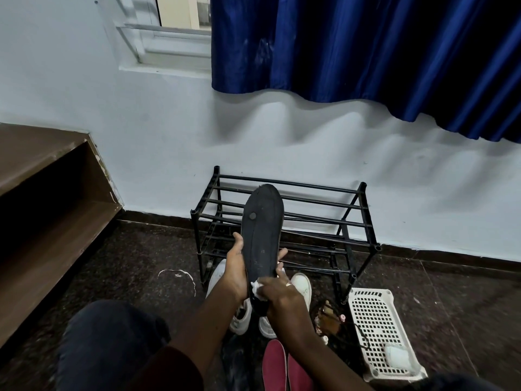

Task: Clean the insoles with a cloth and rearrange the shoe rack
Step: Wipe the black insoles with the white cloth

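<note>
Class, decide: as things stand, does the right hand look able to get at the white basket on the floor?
Probably not at once: the right hand grips a cloth against the insole. The white basket lies on that side, nothing blocking it.

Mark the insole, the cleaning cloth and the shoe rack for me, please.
black insole (262, 230): head view, middle of its dark face.
white cloth (256, 287): head view, bunched part showing near the insole's heel end.
shoe rack (377, 246): head view, front right corner joint of the top tier.

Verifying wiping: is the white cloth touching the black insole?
Touching. Head view: the white cloth, held by the right hand, presses against the black insole near its heel.
</note>
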`<action>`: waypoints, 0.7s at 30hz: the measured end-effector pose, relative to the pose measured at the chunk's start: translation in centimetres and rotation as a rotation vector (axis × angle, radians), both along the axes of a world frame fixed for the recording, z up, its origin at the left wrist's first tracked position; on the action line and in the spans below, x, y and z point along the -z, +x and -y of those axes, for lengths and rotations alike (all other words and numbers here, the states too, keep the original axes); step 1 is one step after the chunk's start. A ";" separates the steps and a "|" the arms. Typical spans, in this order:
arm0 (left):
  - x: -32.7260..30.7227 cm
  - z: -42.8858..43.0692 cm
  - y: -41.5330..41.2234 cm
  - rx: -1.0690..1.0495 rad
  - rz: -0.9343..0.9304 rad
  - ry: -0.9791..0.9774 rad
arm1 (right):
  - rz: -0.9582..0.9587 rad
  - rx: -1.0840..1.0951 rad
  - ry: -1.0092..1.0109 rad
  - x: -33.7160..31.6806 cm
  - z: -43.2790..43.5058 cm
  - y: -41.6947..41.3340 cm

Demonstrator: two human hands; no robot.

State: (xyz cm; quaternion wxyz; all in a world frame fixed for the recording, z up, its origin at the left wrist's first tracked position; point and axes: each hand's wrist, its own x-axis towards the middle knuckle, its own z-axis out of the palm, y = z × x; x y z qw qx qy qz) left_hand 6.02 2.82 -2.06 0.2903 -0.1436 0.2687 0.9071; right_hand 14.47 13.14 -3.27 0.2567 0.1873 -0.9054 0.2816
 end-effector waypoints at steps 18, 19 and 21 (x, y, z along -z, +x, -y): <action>-0.7 -0.7 1.0 0.018 -0.014 -0.026 | 0.016 0.107 -0.142 -1.6 1.0 0.0; -0.4 -0.5 0.7 -0.003 -0.020 -0.015 | 0.013 0.064 -0.155 -1.4 1.0 1.0; -0.1 -0.1 0.2 -0.033 -0.032 0.027 | 0.009 -0.029 -0.160 -1.0 0.7 2.4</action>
